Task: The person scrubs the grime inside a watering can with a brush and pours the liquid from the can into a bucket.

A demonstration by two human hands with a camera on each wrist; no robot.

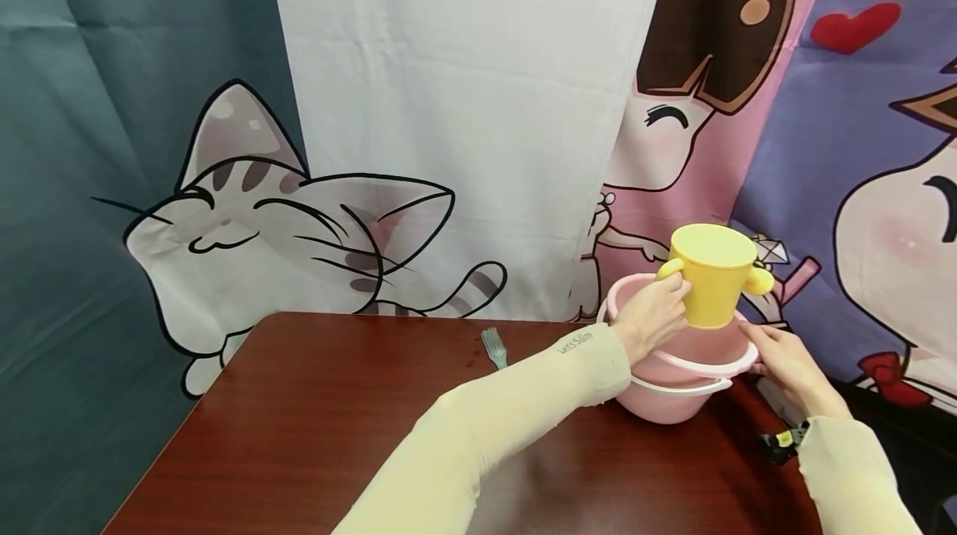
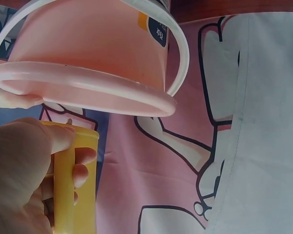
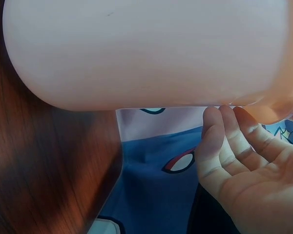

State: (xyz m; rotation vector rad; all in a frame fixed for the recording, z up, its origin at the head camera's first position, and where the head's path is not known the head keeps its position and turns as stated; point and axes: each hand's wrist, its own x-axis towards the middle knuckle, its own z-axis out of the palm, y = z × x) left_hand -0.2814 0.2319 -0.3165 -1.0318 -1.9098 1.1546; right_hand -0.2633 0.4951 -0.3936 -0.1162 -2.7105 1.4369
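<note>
A yellow two-handled cup is held upright above the mouth of a pink bucket. My left hand grips the cup by one side handle; in the left wrist view its fingers curl round that yellow handle. The bucket has a white carrying handle hanging down at its front. On the far right of the bucket, my right hand holds the rim. Its fingers touch the outside wall under the rim in the right wrist view, with the thumb mostly out of frame. The bucket's inside is partly hidden.
A grey fork lies on the brown table, partly covered by the left sleeve. Cartoon-printed curtains hang right behind the table. The bucket stands near the table's right side. A small black device is at the right wrist.
</note>
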